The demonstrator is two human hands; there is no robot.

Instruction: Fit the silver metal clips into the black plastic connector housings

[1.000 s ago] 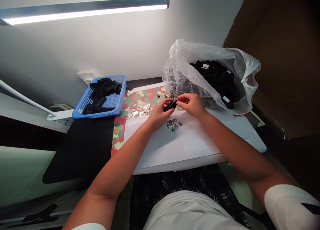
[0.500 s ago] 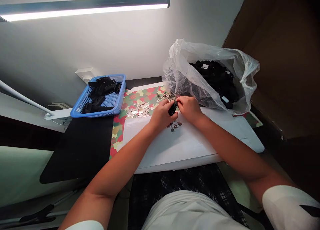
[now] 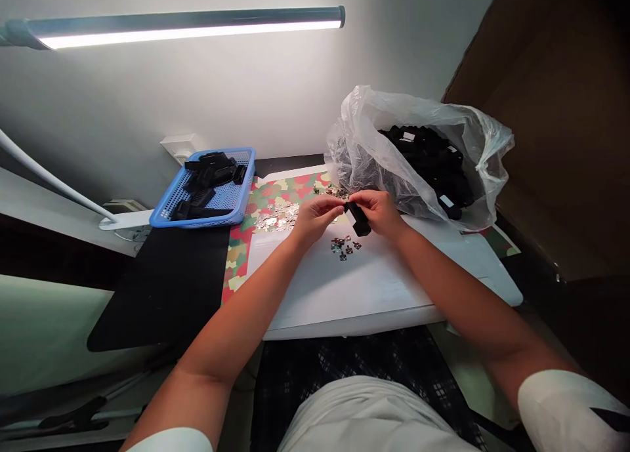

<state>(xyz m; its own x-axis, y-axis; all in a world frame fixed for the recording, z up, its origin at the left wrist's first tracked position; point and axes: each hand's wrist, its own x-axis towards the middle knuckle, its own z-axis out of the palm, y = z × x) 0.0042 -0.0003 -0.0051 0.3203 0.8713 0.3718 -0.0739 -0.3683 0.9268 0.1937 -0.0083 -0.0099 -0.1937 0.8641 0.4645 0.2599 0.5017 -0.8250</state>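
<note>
A black, block-shaped plastic part (image 3: 360, 222) is held between my hands, tilted above the white surface. My right hand (image 3: 378, 212) is closed around its upper right side. With thumb and forefinger, my left hand (image 3: 317, 217) pinches at the part's upper left end; whether a small metal piece is also between those fingertips is hidden. Just below lie several small metal pieces with prongs (image 3: 343, 256). Flat silvery metal pieces (image 3: 276, 217) are spread left of my left hand, and another metal pile (image 3: 335, 191) lies behind my fingers.
A blue basket (image 3: 162, 199) at the left holds several black parts (image 3: 211, 176). Back right, an open clear plastic bag (image 3: 361, 150) contains many black parts (image 3: 433, 160). Under my hands is a white board-like surface (image 3: 305, 294) over a patterned sheet (image 3: 236, 262). A tube lamp (image 3: 197, 29) hangs above.
The black part has been turned over and shifted right, into my right hand's grip. My left hand has moved from around it to its upper left end. The camera view shifted slightly.
</note>
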